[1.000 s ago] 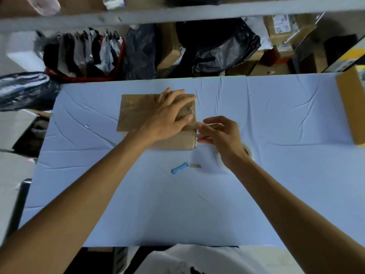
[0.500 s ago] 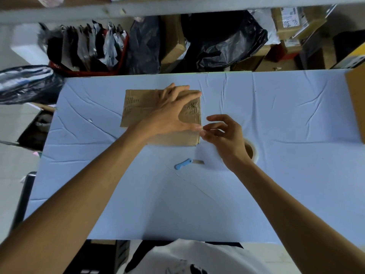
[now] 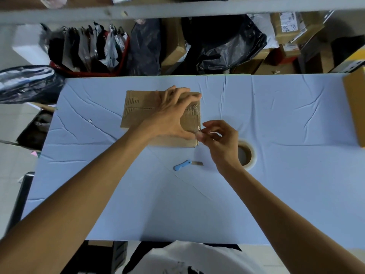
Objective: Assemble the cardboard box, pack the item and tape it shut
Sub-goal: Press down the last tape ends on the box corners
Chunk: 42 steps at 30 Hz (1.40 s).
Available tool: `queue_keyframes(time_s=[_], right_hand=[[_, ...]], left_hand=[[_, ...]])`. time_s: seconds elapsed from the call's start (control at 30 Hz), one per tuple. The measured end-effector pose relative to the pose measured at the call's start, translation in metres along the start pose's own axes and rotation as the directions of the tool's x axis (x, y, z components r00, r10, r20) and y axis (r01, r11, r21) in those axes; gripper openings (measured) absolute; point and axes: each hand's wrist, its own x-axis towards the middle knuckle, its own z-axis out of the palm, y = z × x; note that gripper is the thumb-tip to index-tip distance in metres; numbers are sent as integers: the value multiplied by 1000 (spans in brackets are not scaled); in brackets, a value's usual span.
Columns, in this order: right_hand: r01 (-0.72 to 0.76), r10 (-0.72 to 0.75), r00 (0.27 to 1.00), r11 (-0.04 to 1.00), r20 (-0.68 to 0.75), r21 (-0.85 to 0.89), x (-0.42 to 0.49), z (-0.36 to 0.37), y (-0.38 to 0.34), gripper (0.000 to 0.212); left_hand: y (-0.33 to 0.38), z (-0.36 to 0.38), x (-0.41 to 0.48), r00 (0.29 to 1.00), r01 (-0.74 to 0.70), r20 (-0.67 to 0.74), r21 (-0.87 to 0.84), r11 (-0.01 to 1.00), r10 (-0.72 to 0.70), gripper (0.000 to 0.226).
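Lying flat under the left hand (image 3: pixel 173 117), the cardboard box (image 3: pixel 138 109) sits on the table (image 3: pixel 276 194). Its long side runs from left to right, and its closed top faces up. The left hand is spread wide, and its straight fingers push down on the top. I think that keeps the flaps shut and stops the box from sliding. A shiny strip of clear tape (image 3: pixel 192 113) crosses the box under those fingers. Just right of the left thumb, the right hand (image 3: pixel 219 143) curls its fingers and pinches something tiny at the box's near corner. It looks like the end of the tape. The tape roll (image 3: pixel 249 155) peeks out beside the right wrist. A blue cutter (image 3: pixel 181 165) lies on the near side of both hands.
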Motion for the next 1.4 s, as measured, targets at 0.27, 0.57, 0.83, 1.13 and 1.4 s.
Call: queue_keyframes(time_s=[0.27, 0.57, 0.83, 1.13, 1.4], right_hand=[[-5, 5, 1000, 1000, 20, -18, 11, -2, 3, 17], [-59, 41, 974, 995, 221, 75, 19, -8, 1, 29], [116, -116, 993, 983, 8, -144, 21, 9, 8, 20], [-146, 194, 974, 932, 118, -332, 33, 1, 26, 20], [-51, 62, 991, 994, 122, -93, 20, -8, -15, 16]], left_hand=[[0, 7, 1, 997, 1, -72, -16, 1000, -3, 101], [-2, 7, 1, 994, -18, -107, -29, 999, 15, 102], [0, 11, 4, 991, -21, -135, 36, 999, 26, 92], [3, 28, 7, 964, 70, -264, 164, 984, -24, 91], [8, 31, 3, 972, 83, -233, 154, 985, -46, 98]])
